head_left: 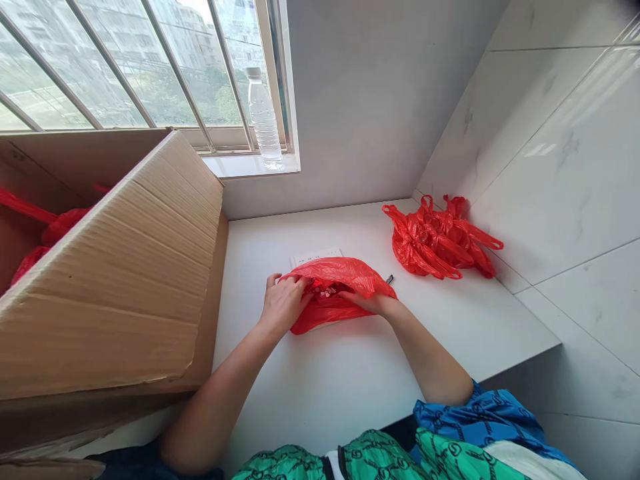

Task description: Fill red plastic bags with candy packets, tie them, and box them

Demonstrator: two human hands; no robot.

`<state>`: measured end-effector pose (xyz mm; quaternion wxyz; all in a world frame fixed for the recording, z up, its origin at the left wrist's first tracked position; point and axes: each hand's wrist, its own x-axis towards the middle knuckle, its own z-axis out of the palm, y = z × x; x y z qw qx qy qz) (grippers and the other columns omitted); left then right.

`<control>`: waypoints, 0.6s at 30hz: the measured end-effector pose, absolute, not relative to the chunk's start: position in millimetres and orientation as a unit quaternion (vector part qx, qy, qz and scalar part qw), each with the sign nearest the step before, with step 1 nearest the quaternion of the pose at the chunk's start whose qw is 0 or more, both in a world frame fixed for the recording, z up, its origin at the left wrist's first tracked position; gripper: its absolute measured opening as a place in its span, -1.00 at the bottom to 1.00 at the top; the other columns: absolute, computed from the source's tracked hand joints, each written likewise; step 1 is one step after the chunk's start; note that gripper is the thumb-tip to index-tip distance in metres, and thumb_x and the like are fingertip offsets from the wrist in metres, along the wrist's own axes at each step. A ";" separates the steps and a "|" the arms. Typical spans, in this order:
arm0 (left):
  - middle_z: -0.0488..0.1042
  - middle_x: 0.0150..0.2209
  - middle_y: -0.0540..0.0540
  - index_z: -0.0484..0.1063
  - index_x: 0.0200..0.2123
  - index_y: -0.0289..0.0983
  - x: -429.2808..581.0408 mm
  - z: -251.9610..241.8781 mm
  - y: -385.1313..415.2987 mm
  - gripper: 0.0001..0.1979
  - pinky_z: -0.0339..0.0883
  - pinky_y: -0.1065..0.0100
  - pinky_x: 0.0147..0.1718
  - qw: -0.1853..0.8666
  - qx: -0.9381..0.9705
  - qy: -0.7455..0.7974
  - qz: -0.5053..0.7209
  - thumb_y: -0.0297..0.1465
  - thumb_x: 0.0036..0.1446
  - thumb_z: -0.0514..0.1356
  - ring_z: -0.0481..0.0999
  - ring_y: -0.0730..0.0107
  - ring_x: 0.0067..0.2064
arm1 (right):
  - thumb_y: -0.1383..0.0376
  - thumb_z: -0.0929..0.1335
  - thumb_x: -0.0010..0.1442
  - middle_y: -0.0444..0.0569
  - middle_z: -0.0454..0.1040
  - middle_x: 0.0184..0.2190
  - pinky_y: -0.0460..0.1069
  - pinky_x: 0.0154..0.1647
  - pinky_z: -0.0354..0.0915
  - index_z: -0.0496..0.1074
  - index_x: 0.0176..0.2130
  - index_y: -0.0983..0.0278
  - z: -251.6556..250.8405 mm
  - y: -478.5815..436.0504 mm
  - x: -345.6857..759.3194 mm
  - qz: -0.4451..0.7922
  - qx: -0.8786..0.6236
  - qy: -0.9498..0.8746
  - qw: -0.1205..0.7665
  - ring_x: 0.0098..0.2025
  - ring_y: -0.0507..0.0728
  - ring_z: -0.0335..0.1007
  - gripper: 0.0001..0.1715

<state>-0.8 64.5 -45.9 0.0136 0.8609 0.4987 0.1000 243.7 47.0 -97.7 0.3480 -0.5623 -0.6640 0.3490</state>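
A red plastic bag [336, 280] lies open on the white counter [350, 373] in front of me. My left hand [283, 303] grips the bag's left rim with curled fingers. My right hand [373, 303] reaches into the bag's mouth from the right, its fingers mostly hidden under the plastic. Small items show inside the bag, too small to name. A white flat object [315, 256] peeks out behind the bag, and a small dark piece [389, 279] lies at its right edge.
A large cardboard box [125, 267] stands at the left with red bags [45, 233] inside. A heap of tied red bags [440, 239] sits at the back right by the tiled wall. A water bottle [263, 117] stands on the window sill.
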 end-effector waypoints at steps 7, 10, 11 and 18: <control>0.48 -0.52 -0.07 0.40 -0.37 -0.18 -7.4 -50.2 65.3 -0.80 0.15 -0.08 0.14 0.013 0.856 0.508 0.095 -0.23 0.23 0.09 0.53 0.15 -0.37 | -0.01 0.36 0.23 -0.08 0.49 0.12 0.26 0.18 0.36 0.46 0.09 -0.01 -74.7 45.4 235.5 0.405 -0.593 -0.587 0.374 0.15 0.26 0.41 -0.55; 0.48 -0.51 -0.04 0.40 -0.32 -0.17 -6.3 -49.0 64.7 -0.88 0.15 -0.06 0.14 0.002 0.867 0.489 0.092 -0.28 0.20 0.14 0.53 0.17 -0.38 | 0.00 0.36 0.24 -0.05 0.50 0.10 0.25 0.15 0.38 0.46 0.07 0.04 -62.2 43.2 228.3 0.406 -0.604 -0.533 0.432 0.14 0.29 0.42 -0.55; 0.48 -0.51 -0.04 0.40 -0.31 -0.18 -5.0 -47.5 64.4 -0.91 0.14 -0.05 0.15 -0.004 0.868 0.487 0.093 -0.31 0.20 0.14 0.53 0.18 -0.38 | 0.02 0.35 0.25 -0.05 0.51 0.09 0.23 0.15 0.39 0.48 0.06 0.05 -58.0 42.8 226.1 0.406 -0.592 -0.530 0.452 0.14 0.28 0.43 -0.58; 0.57 -0.38 -0.01 0.39 -0.22 -0.16 4.3 -26.5 56.6 -0.81 0.02 -0.03 0.24 0.078 0.861 0.477 0.157 -0.20 0.28 0.10 0.56 0.22 -0.24 | -0.05 0.41 0.15 -0.10 0.63 -0.13 0.21 0.04 0.46 0.59 -0.17 0.05 -40.2 42.8 221.1 0.478 -0.640 -0.450 0.400 -0.01 0.28 0.54 -0.66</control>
